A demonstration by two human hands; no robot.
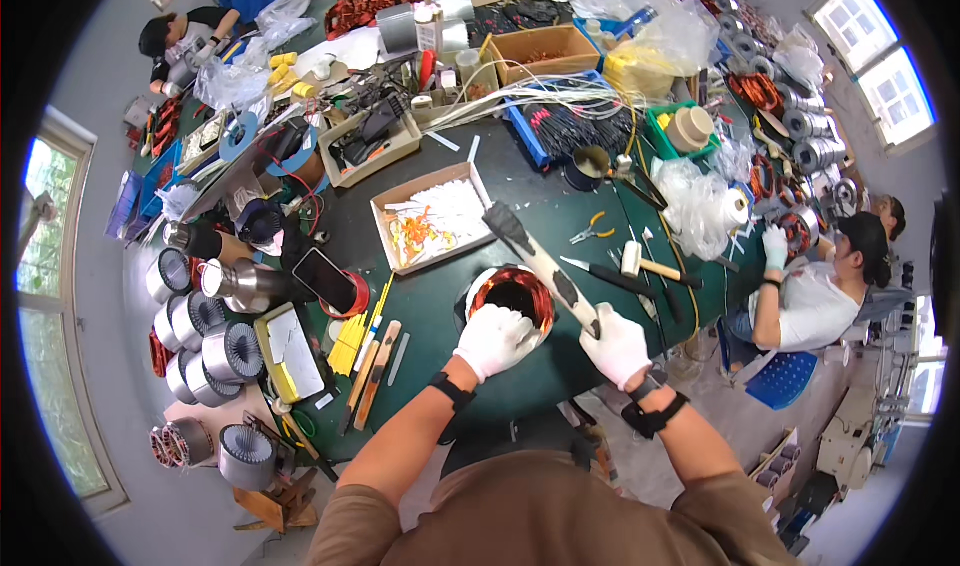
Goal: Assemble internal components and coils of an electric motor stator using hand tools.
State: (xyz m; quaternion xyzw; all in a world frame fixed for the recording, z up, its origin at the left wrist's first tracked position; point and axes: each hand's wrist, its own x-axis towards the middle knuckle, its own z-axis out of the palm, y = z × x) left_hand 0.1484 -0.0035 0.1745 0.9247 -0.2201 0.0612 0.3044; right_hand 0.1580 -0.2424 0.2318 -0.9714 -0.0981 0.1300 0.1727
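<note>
A motor stator (541,313) with red-brown copper windings around its dark bore stands on the green table before me. My left hand (497,342), in a white glove, is closed over its near left rim; its fingertips are partly hidden. My right hand (615,347), also gloved, grips the lower end of a hammer (552,284) with a pale, black-patched handle. The hammer slants up and left, its dark head raised beyond the stator.
A box of white and orange slips (438,228) lies beyond the stator. Pliers (593,230) and a white-headed mallet (655,267) lie right. Yellow strips (349,344), wooden sticks (378,376) and a phone (325,282) are left. A co-worker (815,286) sits at right.
</note>
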